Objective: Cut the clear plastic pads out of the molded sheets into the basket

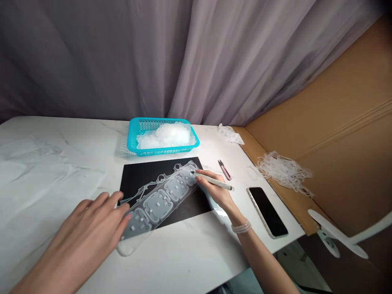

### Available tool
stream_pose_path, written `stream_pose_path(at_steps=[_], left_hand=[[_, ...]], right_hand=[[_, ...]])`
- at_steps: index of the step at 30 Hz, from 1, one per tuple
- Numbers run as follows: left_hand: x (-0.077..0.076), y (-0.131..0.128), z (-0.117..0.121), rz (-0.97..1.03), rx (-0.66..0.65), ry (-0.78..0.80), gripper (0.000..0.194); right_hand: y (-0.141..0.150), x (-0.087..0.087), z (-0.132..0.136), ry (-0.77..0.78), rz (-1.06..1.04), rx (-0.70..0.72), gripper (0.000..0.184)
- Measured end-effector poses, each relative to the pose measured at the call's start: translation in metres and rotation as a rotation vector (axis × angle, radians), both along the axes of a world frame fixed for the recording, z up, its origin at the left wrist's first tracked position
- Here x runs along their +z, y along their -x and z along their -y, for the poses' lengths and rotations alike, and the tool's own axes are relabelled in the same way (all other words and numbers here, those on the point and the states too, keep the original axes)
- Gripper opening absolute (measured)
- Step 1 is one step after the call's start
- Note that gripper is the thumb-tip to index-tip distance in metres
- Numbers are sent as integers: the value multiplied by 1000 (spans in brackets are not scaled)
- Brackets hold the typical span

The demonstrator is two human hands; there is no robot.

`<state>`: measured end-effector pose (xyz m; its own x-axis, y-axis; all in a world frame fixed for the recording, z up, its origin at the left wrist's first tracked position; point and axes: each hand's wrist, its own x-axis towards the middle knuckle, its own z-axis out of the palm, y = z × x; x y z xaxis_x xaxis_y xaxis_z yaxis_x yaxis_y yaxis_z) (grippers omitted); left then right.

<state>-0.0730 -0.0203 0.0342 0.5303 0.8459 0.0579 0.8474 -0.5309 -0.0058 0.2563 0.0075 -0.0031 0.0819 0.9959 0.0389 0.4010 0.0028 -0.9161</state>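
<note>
A long clear sheet [157,204] of soft-looking plastic, with a row of rounded rectangular outlines and small raised blocks, slants across a black mat [190,206]. A thin ragged clear edge strip [150,185] runs along its upper side. My left hand [94,218] grips the sheet's near left end between thumb and fingers. In my right hand [216,190] is a slim pale pen-shaped tool [214,181], pinched like a pen. Its dark tip points at the sheet's far right end; I cannot tell whether it touches.
Behind the mat stands a blue basket [133,136] holding whitish translucent pieces. To the right lie pink thread snips [225,170], a phone [268,212], a tangle of clear scraps [284,171] and a small white bag [230,134]. Clear plastic film [36,188] covers the table's left.
</note>
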Motion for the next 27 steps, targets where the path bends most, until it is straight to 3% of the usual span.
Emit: stream_pose_path(at_steps=[2,4,6,8,12,22,27], left_hand=[[6,-26,-4,59,-21,-48,42],[0,-58,-14,164,-161,47,36],[-17,-87,-28,270,-267,121,33],[-40,-105,-40,324,-282,115,36],[-69,-109,-53,393,-309,101,39],[-58,-106,-52,298,-326,107,37],[-55,-108,-51,265,-311,105,34]], right_hand=[[7,-4,-2,-27,65,37,32],[11,-8,-3,-53,108,69,30],[14,-12,-4,-84,142,99,29],[16,-14,-4,-112,185,137,27],[19,-12,-3,-148,314,212,27],[23,-17,-10,-236,397,260,24],[19,-17,7,-278,422,277,25]])
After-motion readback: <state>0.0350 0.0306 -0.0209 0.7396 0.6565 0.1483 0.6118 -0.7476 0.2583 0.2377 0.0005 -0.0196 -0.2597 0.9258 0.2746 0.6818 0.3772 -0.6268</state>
